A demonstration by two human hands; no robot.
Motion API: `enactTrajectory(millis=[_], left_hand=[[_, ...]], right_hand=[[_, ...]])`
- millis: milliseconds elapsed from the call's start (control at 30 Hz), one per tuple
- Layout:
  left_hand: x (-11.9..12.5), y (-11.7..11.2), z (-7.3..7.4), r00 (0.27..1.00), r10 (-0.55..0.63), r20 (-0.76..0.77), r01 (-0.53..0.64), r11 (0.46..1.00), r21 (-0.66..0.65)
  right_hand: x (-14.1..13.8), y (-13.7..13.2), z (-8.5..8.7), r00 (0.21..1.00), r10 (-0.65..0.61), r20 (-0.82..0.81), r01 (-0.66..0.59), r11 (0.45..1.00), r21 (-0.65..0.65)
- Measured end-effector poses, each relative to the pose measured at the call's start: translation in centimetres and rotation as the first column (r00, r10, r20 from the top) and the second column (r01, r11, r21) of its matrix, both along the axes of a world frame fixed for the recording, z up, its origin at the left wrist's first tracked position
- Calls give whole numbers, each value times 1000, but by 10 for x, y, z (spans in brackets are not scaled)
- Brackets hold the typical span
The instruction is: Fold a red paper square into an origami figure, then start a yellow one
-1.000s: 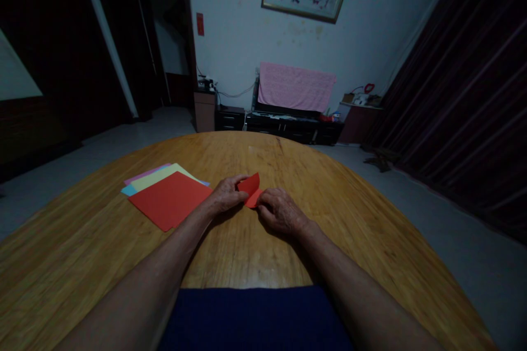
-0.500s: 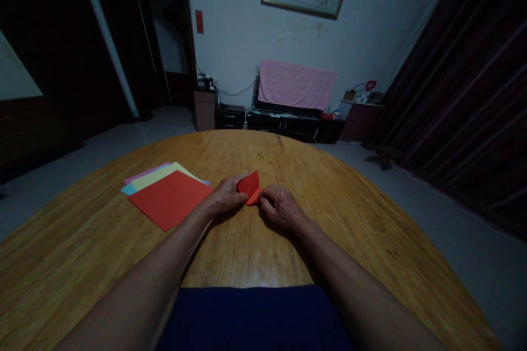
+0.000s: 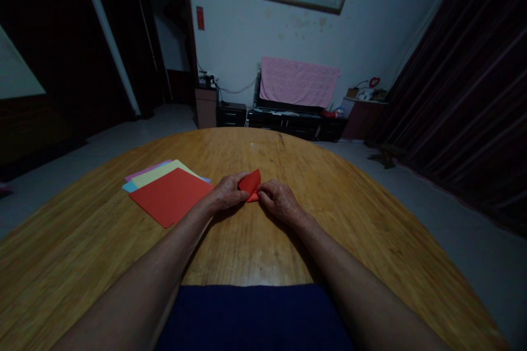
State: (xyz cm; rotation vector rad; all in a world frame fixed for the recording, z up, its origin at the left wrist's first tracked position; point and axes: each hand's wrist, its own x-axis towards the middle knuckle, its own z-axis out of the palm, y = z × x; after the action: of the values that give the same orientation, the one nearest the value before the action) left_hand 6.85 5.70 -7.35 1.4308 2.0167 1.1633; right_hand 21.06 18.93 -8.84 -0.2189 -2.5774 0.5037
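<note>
A small folded piece of red paper is between my two hands, just above or on the middle of the table. My left hand grips its left side, with the thumb in front and the fingers behind. The fingertips of my right hand pinch the paper's lower right edge. One pointed flap stands up between the hands, while a smaller part lies folded below it. My fingers partly hide the folds.
Left of my hands, a red sheet lies over a yellow sheet and blue and pink ones. They rest on a round wooden table. Beyond its far edge are a low black cabinet and a pink cloth.
My right fingers have shifted slightly up and left on the paper's lower part. That lower flap now looks narrower. My left hand keeps its grip, and the view has tilted a little.
</note>
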Motion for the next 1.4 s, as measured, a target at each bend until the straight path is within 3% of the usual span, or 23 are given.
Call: enactTrajectory(millis=[500,767,1000,1400], left_hand=[[0,0,2,999,-16,-30,17,1000,25],[4,-2,7,993,36,-114,-39,999,-25],[3,-3,4,996,24,-85,-26,999,-21],[9,-1,7,975,47,-215,-54,998,-28]], right_hand=[[-5,2,-3,999,-28,46,28,999,-15],[-7,2,-3,998,-35,43,36,999,-11],[-6,2,-3,998,-42,41,43,999,-19],[-6,3,-3,999,-30,30,30,1000,-7]])
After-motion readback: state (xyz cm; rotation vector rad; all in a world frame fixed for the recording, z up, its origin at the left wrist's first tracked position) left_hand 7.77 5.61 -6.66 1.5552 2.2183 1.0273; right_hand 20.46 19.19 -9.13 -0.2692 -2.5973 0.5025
